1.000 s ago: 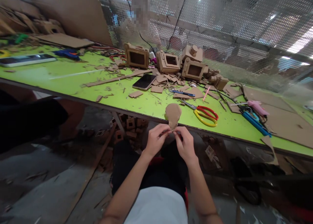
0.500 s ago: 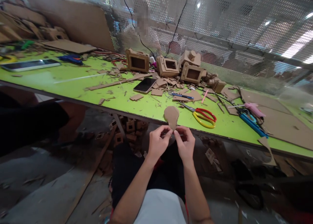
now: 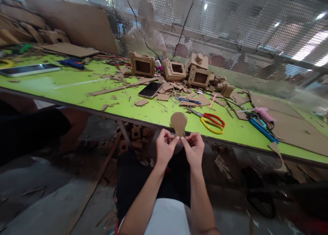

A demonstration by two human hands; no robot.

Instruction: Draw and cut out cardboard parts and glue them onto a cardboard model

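Note:
A bulb-shaped cardboard cutout [image 3: 178, 121] stands up between my hands at the front edge of the green table [image 3: 153, 113]. My left hand [image 3: 165, 147] pinches its narrow lower end from the left, thumb on the near face. From the other side my right hand [image 3: 193, 147] grips the same narrow end, thumb tip close to the other thumb. The fingers behind the cardboard are partly hidden. Scissors [image 3: 211, 122] with one red and one yellow handle lie on the table just right of the cutout.
Cardboard camera models [image 3: 143, 64] stand at the back among scraps [image 3: 167, 88]. A phone [image 3: 150, 90] and a blue pen [image 3: 189, 100] lie before them. On the right are a pink glue gun [image 3: 265, 114], a blue cutter [image 3: 263, 129] and cardboard sheets [image 3: 294, 129]. Another person's leg [image 3: 73, 122] shows at left.
The cutout has turned slightly so its broad face shows more fully. Both hands keep their pinch, with the left thumb shifted a little. The whole view has drifted slightly.

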